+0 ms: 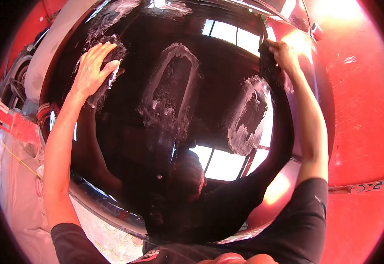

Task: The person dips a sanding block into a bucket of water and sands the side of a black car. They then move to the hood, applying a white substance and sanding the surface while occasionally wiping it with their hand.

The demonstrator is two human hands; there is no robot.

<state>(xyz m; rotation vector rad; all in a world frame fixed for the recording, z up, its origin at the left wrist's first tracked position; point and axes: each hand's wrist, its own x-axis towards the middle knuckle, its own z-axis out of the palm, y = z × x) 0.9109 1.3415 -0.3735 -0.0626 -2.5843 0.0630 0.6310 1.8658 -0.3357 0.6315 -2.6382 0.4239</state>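
Note:
A glossy black curved panel [134, 145] fills the middle of the view and mirrors windows and the person. Whitish, dull smeared patches [174, 88] mark its surface at the left, centre, right and top. My left hand [96, 68] lies flat over the upper left patch, fingers extended and thumb apart, with nothing visible held. At the panel's upper right edge, my right hand [282, 53] has its fingers bent together around something dark. What exactly it grips there is too dark to make out.
Red painted surfaces [363, 110] stand along the right side. At the far left are a wheel [21, 75], red parts and a pale covering [18, 176] with a yellow cord across it. Light floor [108, 233] shows below the panel's lower left edge.

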